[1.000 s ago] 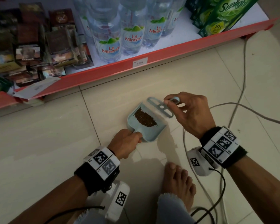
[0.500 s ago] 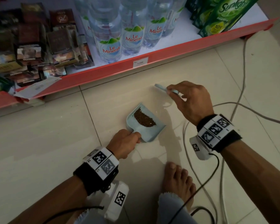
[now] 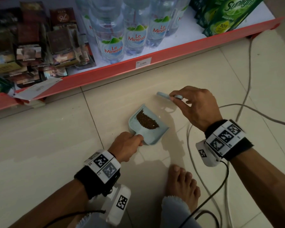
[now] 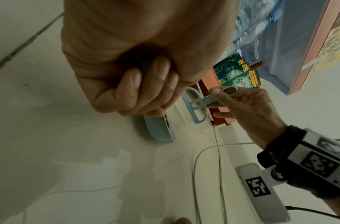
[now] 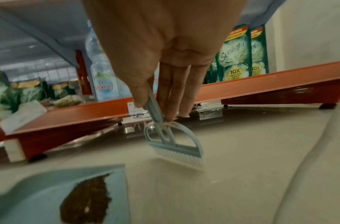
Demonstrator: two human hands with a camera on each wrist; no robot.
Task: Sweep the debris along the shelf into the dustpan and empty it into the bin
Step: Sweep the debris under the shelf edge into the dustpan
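A light blue dustpan [image 3: 155, 137] lies on the tiled floor with a pile of brown debris [image 3: 147, 120] in it, mouth turned toward the shelf. My left hand [image 3: 128, 143] grips its handle, fingers curled round it [image 4: 146, 84]. My right hand [image 3: 192, 106] pinches the handle of a small light blue brush [image 3: 163, 95] just beyond the pan's mouth. In the right wrist view the brush [image 5: 174, 145] points bristles down at the floor, right of the dustpan [image 5: 31, 189] and the debris [image 5: 88, 197]. No bin is in view.
A red shelf edge [image 3: 138, 69] runs across the back, carrying water bottles [image 3: 112, 43], green Sunlight pouches [image 3: 224, 17] and dark cartons [image 3: 31, 55]. White cables [image 3: 247, 79] trail over the floor at right. My bare foot [image 3: 183, 183] is behind the pan.
My right hand has carried the brush off the dustpan's mouth to the floor between pan and shelf. The left hand and dustpan have stayed put.
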